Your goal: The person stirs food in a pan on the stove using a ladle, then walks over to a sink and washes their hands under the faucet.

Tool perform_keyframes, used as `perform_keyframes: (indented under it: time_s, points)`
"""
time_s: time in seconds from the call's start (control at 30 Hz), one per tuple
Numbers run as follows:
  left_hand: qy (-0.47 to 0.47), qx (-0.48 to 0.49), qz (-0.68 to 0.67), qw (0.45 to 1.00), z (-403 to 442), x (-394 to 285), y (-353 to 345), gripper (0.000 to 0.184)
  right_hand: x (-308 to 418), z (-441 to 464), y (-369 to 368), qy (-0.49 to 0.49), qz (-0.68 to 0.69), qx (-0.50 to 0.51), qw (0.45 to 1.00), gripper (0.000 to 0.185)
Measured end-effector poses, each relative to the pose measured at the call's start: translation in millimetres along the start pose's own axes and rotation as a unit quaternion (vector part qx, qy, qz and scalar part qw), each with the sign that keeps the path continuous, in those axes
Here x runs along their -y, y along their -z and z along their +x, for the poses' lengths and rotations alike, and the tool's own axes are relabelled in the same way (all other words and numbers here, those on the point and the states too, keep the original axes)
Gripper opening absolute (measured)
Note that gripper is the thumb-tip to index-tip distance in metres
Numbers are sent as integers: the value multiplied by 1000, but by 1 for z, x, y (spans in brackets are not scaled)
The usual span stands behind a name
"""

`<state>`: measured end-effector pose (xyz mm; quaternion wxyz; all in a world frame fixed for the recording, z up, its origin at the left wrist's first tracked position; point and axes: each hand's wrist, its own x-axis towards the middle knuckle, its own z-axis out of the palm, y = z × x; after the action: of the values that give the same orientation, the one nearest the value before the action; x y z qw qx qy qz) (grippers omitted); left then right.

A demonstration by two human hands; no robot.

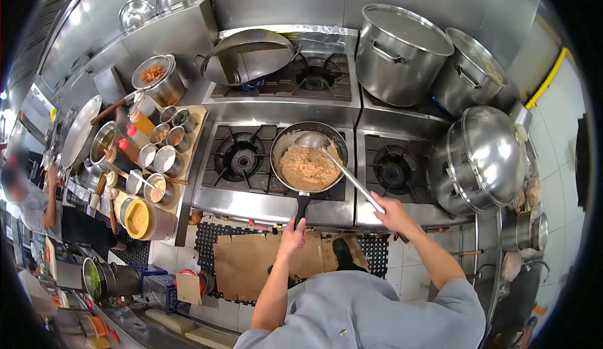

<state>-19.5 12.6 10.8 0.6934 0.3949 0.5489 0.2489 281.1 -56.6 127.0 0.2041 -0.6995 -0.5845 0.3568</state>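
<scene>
My left hand (293, 237) is closed round the black handle of a frying pan (276, 161), which sits on a front burner of the stove. Thick, light brown food (308, 168) with small red bits fills much of the pan. A long-handled metal ladle (352, 179) slants from my right hand (392, 214), whose fingers are wrapped round its handle. The ladle's bowl lies in the food near the pan's far side.
A large wok (248, 60) sits behind on the left. Tall pots (402, 54) and a domed steamer (483, 161) stand right. Sauces and small bowls crowd a board (188, 186) at left. Another person (38, 204) stands far left. Cardboard (270, 264) covers the floor.
</scene>
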Motion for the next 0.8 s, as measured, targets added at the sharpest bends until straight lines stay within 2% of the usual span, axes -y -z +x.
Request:
perform_keyframes:
  time_s: [0.07,0.17,0.2,0.23,0.27,0.3,0.33,0.37,0.43,0.53,0.63,0.7,0.73,0.8]
  points:
    - [4,5,6,1000,-2,-5,-1,47,-23,36,-5,105,-126,-58,985,57]
    - [11,-20,22,999,-3,-9,-2,45,-40,22,-18,111,-183,-80,974,58]
    - [9,-18,10,1000,-2,-7,-2,44,-41,6,-25,75,-190,-53,977,59]
    - [7,-15,-3,1000,-1,-4,-3,44,-29,-16,-30,9,-158,-9,987,58]
    - [7,-15,-7,1000,-2,-4,-5,44,-28,-36,-41,8,-127,-17,992,57]
    - [1,-22,-16,1000,-3,-6,-9,41,-22,-52,-51,-13,-37,-10,999,58]
    - [-4,-30,-22,999,-4,-6,-10,39,-31,-65,-73,3,4,-54,999,62]
    - [-3,-30,-23,999,-4,-5,-10,39,7,-76,-71,-123,176,15,977,62]
    - [-10,-14,-16,1000,-4,-3,-8,42,43,-80,-55,-172,388,54,904,60]
    - [-2,-39,13,999,-1,-1,-6,46,38,-66,-36,-95,344,48,933,55]
    - [6,-20,26,999,-2,-2,-4,51,25,-21,-23,-77,173,-4,982,57]
    - [7,-21,23,999,-3,-4,-4,51,13,20,-17,-50,70,-29,996,60]
    - [11,-19,19,1000,-4,-5,-5,52,-5,39,-21,0,17,-41,999,61]
    - [15,-17,19,1000,-5,-9,-4,52,-23,39,-30,44,-13,-45,998,62]
